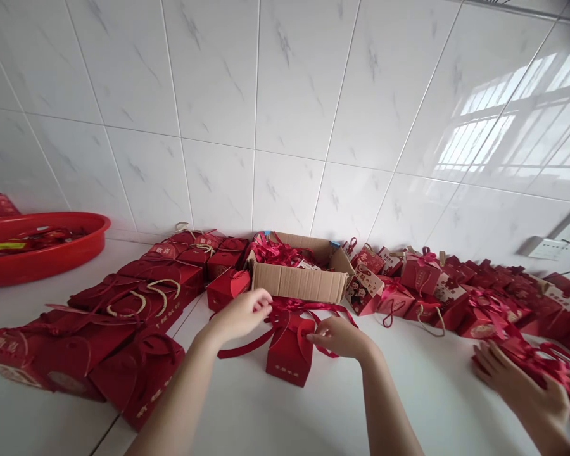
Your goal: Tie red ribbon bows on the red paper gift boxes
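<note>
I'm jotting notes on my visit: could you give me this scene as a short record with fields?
Centre: small red box, ribbon strip beside it
Left fingers: curled near the box; grip unclear
Right fingers: at the box's upper side
Behind: open cardboard carton
Left: red basin, gift boxes
Right: decorated boxes, another person's hand
Backdrop: white tiled wall
</note>
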{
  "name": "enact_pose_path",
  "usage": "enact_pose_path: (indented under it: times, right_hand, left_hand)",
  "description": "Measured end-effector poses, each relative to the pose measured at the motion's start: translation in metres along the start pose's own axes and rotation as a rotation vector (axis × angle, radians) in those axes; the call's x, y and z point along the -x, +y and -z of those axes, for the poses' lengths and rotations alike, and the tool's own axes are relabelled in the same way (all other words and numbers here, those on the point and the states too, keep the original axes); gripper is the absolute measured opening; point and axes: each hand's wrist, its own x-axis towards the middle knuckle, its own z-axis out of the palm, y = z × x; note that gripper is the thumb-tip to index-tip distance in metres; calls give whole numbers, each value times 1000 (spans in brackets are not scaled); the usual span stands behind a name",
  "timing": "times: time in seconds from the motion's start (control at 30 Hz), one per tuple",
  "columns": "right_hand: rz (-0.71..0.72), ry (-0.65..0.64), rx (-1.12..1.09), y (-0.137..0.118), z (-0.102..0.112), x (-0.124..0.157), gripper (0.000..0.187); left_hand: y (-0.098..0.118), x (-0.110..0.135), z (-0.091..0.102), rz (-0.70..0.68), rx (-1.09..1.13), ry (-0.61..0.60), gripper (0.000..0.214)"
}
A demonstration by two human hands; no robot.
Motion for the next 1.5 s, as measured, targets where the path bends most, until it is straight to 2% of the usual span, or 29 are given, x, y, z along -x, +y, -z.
enact_pose_path:
  times: [0.07,0.13,0.23,0.37,0.53,0.7,0.97,1.13,1.27,1.4,1.5]
  right_hand:
    - [5,-44,-13,0,-2,-3,43]
    - [0,-79,-31,2,-3,-5,43]
    - [-12,-91,-89,5,-2,-5,39]
    - [35,-101,-231,10,5,2,46]
    - [111,-96,-333,19,21,18,54]
    - [209,18,-607,28,28,23,50]
    - [292,117,-947,32,25,19,41]
    - [307,156,-940,32,27,22,42]
    - [313,229,-897,32,29,25,40]
    - [325,306,-951,29,31,28,35]
    - [345,354,-1001,26,32,31,32]
  left_hand:
    - [0,-2,-12,46,-85,-178,21]
    - [0,-5,-22,72,-176,-246,21]
    - [-3,-8,-28,77,-229,-284,21]
    - [-6,-9,-20,62,-220,-262,25]
    - [-5,-2,0,49,-152,-100,20]
    - [-6,7,15,-29,-97,39,14]
    - [-10,20,35,-34,-289,182,14]
    - [-13,26,47,2,-409,250,16]
    - [-12,26,52,-1,-445,358,15]
    - [-9,24,52,-58,-336,563,15]
    - [-8,24,51,-93,-211,636,15]
